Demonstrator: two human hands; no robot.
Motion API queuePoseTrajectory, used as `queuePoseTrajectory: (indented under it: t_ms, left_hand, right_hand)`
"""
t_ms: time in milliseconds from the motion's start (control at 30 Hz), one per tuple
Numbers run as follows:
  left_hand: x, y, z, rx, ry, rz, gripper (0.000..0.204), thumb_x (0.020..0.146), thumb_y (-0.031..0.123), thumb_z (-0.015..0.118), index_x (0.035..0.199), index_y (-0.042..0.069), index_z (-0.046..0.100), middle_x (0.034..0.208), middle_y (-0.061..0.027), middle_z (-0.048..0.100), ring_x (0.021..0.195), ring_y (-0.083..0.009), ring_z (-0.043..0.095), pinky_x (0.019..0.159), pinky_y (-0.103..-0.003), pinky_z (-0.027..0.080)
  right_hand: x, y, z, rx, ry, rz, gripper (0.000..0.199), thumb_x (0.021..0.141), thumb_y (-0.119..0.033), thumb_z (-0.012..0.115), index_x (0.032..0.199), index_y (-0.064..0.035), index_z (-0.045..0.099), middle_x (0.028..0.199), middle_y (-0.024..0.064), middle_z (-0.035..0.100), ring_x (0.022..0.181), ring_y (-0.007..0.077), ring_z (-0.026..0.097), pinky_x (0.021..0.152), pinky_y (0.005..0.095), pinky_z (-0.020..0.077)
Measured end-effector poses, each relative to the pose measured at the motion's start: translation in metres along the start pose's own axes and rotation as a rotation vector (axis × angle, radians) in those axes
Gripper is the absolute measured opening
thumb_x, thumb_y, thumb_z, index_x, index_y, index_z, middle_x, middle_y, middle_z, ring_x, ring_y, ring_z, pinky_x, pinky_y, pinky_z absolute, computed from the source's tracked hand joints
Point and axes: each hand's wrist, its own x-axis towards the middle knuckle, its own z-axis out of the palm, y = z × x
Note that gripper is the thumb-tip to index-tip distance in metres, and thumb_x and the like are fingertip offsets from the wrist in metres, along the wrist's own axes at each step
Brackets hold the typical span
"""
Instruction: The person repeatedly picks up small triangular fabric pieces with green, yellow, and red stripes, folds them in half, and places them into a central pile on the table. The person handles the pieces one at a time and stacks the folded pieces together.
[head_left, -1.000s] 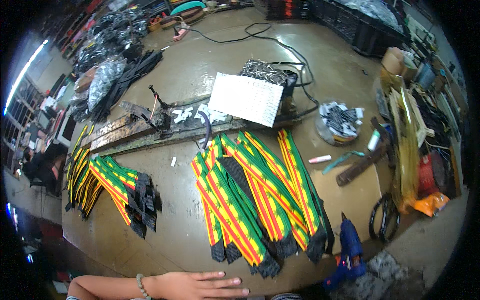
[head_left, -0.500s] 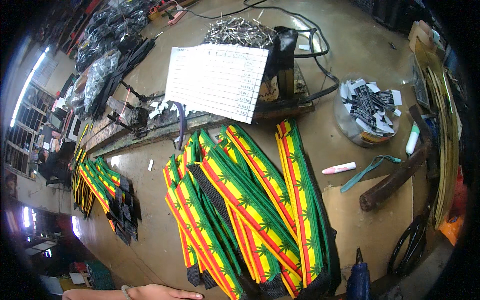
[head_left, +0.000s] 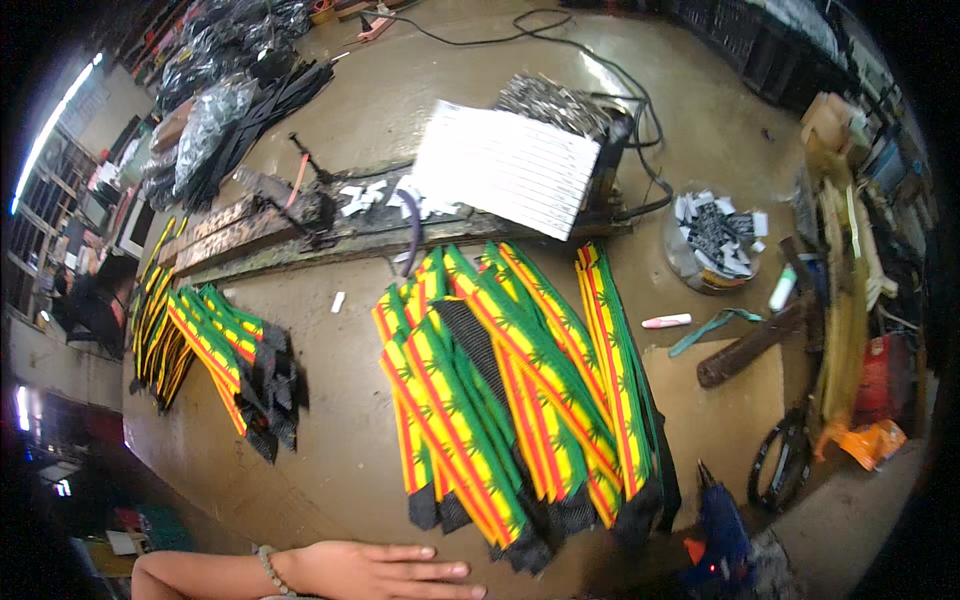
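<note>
My left hand (head_left: 375,570) lies flat on the brown table (head_left: 330,450) at the near edge, fingers apart and pointing right, with a beaded bracelet on the wrist. It holds nothing. Just beyond its fingertips lies a fanned pile of green, yellow and red striped straps with black mesh ends (head_left: 510,400). A second, smaller pile of the same straps (head_left: 215,350) lies to the left. My right hand is out of view.
A blue glue gun (head_left: 720,530) lies at the near right. A white lined sheet (head_left: 505,165) leans on a black machine with cables. A clear tub of black and white labels (head_left: 715,235), a white marker (head_left: 665,321), wooden bars (head_left: 250,230) and black bundles (head_left: 210,110) surround the straps.
The view has drawn closer to the table and then tilted back a little. My left hand has slid further right along the near edge toward the big strap pile.
</note>
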Motion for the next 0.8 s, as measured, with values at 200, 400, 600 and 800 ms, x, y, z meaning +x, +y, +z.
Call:
queuePoseTrajectory:
  t_ms: [200, 400, 600, 800]
  left_hand:
    - [-0.004, -0.002, 0.020, -0.344, 0.280, 0.074, 0.031, 0.092, 0.024, 0.049, 0.118, 0.010, 0.059, 0.155, -0.0119, 0.031, 0.145, -0.0303, 0.027, 0.116, -0.049, 0.027]
    - [-0.017, 0.003, 0.026, -0.435, 0.528, 0.106, 0.019, 0.088, 0.017, 0.060, 0.102, 0.005, 0.064, 0.134, -0.0171, 0.053, 0.134, -0.0357, 0.042, 0.112, -0.048, 0.035]
    - [-0.079, 0.022, 0.029, -0.489, 0.602, 0.078, 0.017, 0.086, 0.011, 0.064, 0.102, 0.005, 0.066, 0.118, -0.0125, 0.063, 0.116, -0.0300, 0.058, 0.097, -0.041, 0.049]
    - [-0.173, 0.022, 0.026, -0.659, 0.882, -0.370, 0.014, 0.087, 0.006, 0.063, 0.100, 0.002, 0.068, 0.103, -0.0119, 0.069, 0.095, -0.0286, 0.067, 0.086, -0.036, 0.052]
  right_hand:
    - [-0.096, -0.001, -0.030, -0.046, -0.089, -0.145, 0.026, 0.083, -0.003, 0.061, 0.109, -0.0041, 0.063, 0.090, 0.0135, 0.060, 0.083, 0.0238, 0.064, 0.069, 0.0351, 0.0532]
    - [-0.259, -0.028, -0.149, 0.004, -0.101, -0.261, 0.026, 0.083, -0.001, 0.061, 0.109, -0.0036, 0.063, 0.089, 0.0140, 0.059, 0.083, 0.0245, 0.065, 0.069, 0.0350, 0.0531]
    - [-0.488, -0.077, -0.334, 0.585, 0.313, -0.518, 0.025, 0.080, 0.012, 0.056, 0.100, 0.0004, 0.063, 0.105, 0.0088, 0.058, 0.093, 0.0169, 0.062, 0.074, 0.0268, 0.0525]
    - [-0.531, -0.175, -0.362, 0.644, 1.277, -0.930, 0.025, 0.081, 0.012, 0.061, 0.104, 0.0028, 0.063, 0.111, 0.0120, 0.063, 0.100, 0.0206, 0.061, 0.087, 0.0310, 0.0503]
